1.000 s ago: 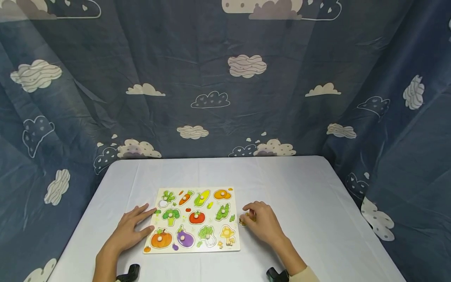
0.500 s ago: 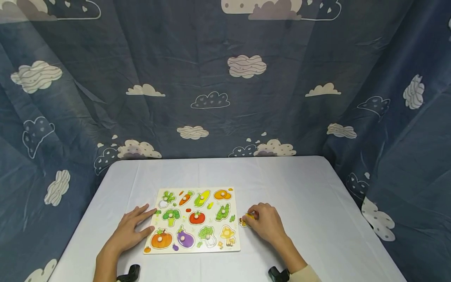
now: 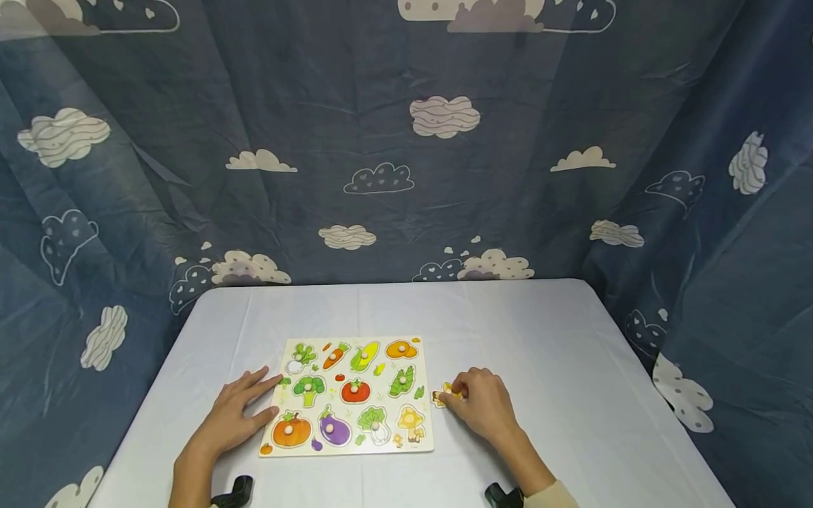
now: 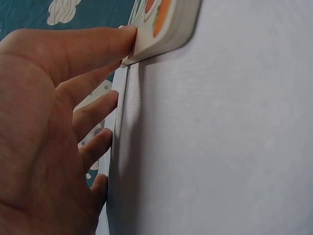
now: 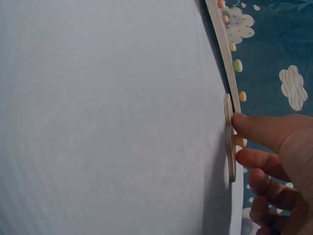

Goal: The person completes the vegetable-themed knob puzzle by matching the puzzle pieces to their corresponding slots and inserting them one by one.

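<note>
In the head view a wooden knob puzzle board [image 3: 346, 450] printed with vegetables lies flat on the white table. My left hand [image 3: 235, 409] rests at its left edge, fingers spread; in the left wrist view the thumb [image 4: 98, 46] touches the board's corner. Just off the right edge, my right hand [image 3: 485, 406] pinches a small yellow and brown puzzle piece [image 3: 438, 399], which looks like a mushroom. Fingers cover much of it. From the right wrist, this thin piece [image 5: 229, 142] appears edge-on, with thumb and index finger at its knob. A mushroom picture [image 3: 411, 420] without a knob shows on the board.
Several knobbed pieces, such as a tomato [image 3: 355, 391], a pumpkin [image 3: 291, 430] and an eggplant [image 3: 334, 429], sit in the board. White cloth covers the table [image 3: 546, 346]. A dark blue cloud-print curtain [image 3: 368, 85] hangs behind and along both sides.
My right hand has shifted slightly to the right and nearer to me, and more of the mushroom piece shows beside the fingers. The left hand and the board have stayed in place.
</note>
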A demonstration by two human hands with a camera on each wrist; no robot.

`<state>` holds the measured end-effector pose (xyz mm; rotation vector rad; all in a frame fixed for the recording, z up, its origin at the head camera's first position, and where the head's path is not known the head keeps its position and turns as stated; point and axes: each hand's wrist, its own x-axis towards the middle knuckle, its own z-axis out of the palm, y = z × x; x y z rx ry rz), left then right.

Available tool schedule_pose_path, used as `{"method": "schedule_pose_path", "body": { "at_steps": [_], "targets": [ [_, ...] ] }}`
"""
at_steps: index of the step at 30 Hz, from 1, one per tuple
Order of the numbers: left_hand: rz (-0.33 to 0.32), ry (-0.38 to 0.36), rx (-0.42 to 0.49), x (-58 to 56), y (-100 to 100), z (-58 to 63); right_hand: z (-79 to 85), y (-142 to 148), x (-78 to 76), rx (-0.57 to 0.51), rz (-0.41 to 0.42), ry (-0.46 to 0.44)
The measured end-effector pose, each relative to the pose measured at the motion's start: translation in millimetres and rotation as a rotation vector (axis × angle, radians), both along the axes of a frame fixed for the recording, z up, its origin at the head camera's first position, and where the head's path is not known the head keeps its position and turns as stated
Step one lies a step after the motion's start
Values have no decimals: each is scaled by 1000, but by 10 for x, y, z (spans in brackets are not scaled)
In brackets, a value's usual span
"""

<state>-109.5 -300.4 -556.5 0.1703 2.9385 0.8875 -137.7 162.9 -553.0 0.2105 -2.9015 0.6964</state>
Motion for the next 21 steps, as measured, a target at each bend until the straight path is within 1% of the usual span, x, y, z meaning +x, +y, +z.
{"method": "schedule_pose_path", "body": {
  "at_steps": [5,11,17,21],
  "targets": [
    [0,2,0,8,4,16,10,17,-1,14,-10,28],
    [-2,17,-7,14,4,11,15,49,7,-25,-20,44],
    [-1,5,-7,-3,-10,-19,56,82,-3,-62,-6,60],
    [-5,7,-2,-12,-19,-33,102,92,-13,-76,9,91]
  ]
}}
